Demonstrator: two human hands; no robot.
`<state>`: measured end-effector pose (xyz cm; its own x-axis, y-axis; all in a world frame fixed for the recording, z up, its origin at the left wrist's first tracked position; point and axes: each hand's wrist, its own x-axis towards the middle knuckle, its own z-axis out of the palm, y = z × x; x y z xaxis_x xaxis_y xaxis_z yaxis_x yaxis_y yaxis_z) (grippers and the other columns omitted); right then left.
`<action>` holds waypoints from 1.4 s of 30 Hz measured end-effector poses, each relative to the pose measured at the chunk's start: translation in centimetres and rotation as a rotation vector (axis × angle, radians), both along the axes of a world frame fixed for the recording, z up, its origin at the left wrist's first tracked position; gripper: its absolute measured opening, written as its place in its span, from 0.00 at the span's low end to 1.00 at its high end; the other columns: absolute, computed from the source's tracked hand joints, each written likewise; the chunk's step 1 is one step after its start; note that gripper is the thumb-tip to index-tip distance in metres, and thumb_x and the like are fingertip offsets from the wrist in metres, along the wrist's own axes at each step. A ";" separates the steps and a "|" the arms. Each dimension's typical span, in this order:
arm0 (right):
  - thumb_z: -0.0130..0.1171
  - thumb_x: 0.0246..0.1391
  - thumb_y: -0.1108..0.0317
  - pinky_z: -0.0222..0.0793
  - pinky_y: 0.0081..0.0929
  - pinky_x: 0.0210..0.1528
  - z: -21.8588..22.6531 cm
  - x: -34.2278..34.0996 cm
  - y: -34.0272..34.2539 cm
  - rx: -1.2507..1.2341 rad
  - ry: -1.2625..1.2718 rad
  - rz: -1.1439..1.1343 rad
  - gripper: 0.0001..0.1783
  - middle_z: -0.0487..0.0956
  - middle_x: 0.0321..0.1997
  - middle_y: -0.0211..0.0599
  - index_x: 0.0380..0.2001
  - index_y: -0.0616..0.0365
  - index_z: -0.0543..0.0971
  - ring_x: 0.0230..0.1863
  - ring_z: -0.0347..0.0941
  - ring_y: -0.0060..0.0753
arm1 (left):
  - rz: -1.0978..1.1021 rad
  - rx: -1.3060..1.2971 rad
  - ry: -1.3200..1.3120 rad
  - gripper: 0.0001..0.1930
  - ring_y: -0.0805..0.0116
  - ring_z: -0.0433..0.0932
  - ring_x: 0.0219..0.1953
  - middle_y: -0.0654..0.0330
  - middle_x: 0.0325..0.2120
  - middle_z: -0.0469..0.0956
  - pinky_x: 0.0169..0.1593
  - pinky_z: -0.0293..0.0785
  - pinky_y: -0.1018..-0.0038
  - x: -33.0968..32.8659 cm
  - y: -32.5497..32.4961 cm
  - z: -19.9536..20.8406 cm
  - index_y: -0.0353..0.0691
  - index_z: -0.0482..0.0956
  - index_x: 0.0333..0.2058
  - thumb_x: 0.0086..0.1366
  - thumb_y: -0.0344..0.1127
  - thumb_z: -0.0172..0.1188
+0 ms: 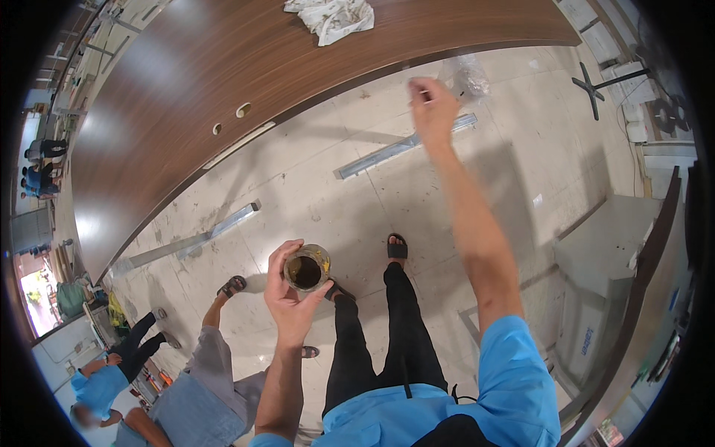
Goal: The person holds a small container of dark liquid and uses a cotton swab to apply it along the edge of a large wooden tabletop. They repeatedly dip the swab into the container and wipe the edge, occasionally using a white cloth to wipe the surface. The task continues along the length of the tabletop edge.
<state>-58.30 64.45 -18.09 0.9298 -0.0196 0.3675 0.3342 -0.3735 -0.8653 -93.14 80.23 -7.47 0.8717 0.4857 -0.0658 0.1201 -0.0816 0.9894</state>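
Observation:
In my left hand (289, 294) is a small round open pot (307, 268), held in front of my body with the fingers wrapped around its side. Dark brown contents show inside it, and yellowish smears mark its inner wall. My right arm reaches forward, and its hand (434, 108) hovers close to the near edge of a long, glossy dark-wood tabletop (298, 67). Its fingers are curled and pressed together, slightly blurred; whether a small thing is pinched in them is hidden. A crumpled, stained white cloth (331, 18) lies on the tabletop.
Metal floor bars (406, 145) lie under the table's edge, with a clear plastic bag (471, 74) nearby. Two people in sandals or shoes stand at lower left. A grey cabinet (596, 246) is on the right, beyond it a black stand foot (588, 91).

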 end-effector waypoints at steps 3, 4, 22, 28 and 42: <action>0.65 0.62 0.73 0.75 0.24 0.34 -1.1 -4.1 4.1 -0.009 -0.141 0.209 0.05 0.85 0.35 0.36 0.39 0.61 0.85 0.28 0.79 0.24 | 0.014 -0.025 0.012 0.38 0.63 0.72 0.63 0.53 0.61 0.70 0.66 0.72 0.67 -0.7 0.5 0.0 0.34 0.73 0.60 0.49 0.24 0.79; 0.65 0.61 0.73 0.75 0.24 0.34 -1.1 -4.5 4.2 0.002 -0.125 0.239 0.05 0.85 0.35 0.37 0.39 0.60 0.85 0.28 0.79 0.24 | 0.015 -0.033 0.015 0.38 0.63 0.72 0.62 0.53 0.61 0.70 0.65 0.72 0.67 -0.9 0.7 -0.1 0.34 0.73 0.60 0.49 0.23 0.79; 0.65 0.56 0.76 0.76 0.30 0.36 0.9 -7.4 8.4 0.064 -0.045 0.016 0.05 0.83 0.33 0.43 0.36 0.61 0.85 0.31 0.81 0.40 | 0.076 -0.046 -0.044 0.41 0.62 0.72 0.62 0.52 0.61 0.70 0.65 0.74 0.68 -6.1 4.7 -1.0 0.33 0.72 0.60 0.47 0.23 0.81; 0.66 0.59 0.74 0.75 0.24 0.35 -1.1 -9.6 12.2 0.032 -0.065 0.226 0.05 0.85 0.34 0.37 0.38 0.60 0.86 0.30 0.79 0.26 | 0.090 -0.055 -0.028 0.41 0.62 0.72 0.62 0.52 0.60 0.70 0.65 0.74 0.68 -7.0 5.6 -1.2 0.33 0.72 0.60 0.47 0.24 0.81; 0.63 0.63 0.72 0.74 0.24 0.36 -0.6 -10.4 12.4 -0.009 -0.005 0.252 0.07 0.85 0.35 0.33 0.42 0.60 0.86 0.32 0.77 0.22 | 0.108 -0.014 -0.051 0.41 0.61 0.71 0.63 0.52 0.60 0.70 0.65 0.74 0.65 -8.2 7.5 -1.0 0.35 0.72 0.61 0.47 0.25 0.82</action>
